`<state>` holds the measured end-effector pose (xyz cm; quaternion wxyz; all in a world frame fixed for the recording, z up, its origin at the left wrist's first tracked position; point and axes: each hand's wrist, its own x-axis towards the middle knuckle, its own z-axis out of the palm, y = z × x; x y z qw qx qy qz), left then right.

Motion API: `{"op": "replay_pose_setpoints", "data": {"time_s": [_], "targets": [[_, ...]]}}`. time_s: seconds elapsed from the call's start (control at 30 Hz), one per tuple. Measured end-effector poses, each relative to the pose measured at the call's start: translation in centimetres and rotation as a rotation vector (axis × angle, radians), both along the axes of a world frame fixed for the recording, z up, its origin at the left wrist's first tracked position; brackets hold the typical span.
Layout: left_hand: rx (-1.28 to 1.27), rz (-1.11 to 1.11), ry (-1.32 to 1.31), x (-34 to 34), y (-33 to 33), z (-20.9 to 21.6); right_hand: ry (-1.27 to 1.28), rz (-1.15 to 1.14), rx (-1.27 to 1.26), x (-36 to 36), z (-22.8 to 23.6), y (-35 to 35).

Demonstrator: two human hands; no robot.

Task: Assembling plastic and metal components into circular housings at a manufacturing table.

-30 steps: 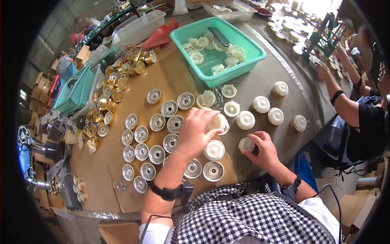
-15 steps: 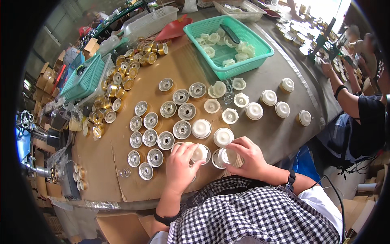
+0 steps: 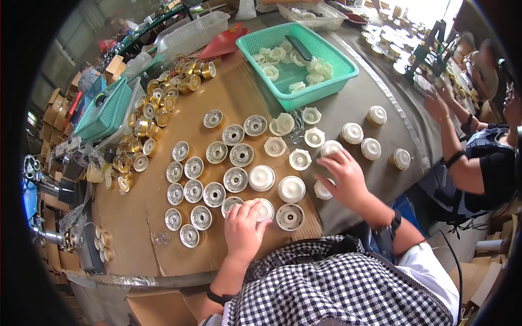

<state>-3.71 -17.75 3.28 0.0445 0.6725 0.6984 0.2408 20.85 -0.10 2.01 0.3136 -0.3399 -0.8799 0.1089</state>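
L hand (image 3: 244, 225) is on the near-left side of a white cap (image 3: 265, 211), fingers bent over its edge, thumb just below; can't tell if it's pinching or only resting. Cap seems to sit on a cup in the nr rows, partly hidden by the fingers.

R hand (image 3: 345, 176) is over the grey table (image 3: 380, 185), thumb & fingers spread w/ a gap btwn. Fingertips are nr a capped cup (image 3: 329, 147); thumb is just by a white disc (image 3: 324, 189), can't tell if touching.

Beyond L hand, two more white caps (image 3: 292, 189) sit side by side; right of it is an uncapped cup (image 3: 290, 217). Silver cups (image 3: 215, 194) stand in loose rows on the cardboard (image 3: 130, 217), openings up. Loose white rings (image 3: 300, 159) lie btwn these & the capped cups at right.

Farther back: green basket (image 3: 318, 92) w/ white parts & a dark bar; gold cups heaped (image 3: 157, 103) at left, red scoop (image 3: 224, 42) behind. Co-worker's arms (image 3: 452, 136) at far right.
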Motion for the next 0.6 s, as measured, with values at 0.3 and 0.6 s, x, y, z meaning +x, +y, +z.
{"op": "replay_pose_setpoints", "data": {"time_s": [0.3,0.6], "targets": [[0.004,-0.006,-0.021,0.3,0.5,0.1,-0.177,-0.002,0.159,-6.4,-3.0,11.9],[-0.015,0.016,-0.026,0.2,0.1,-0.2,0.101,0.344,-0.388,-2.5,3.0,-0.1]]}}
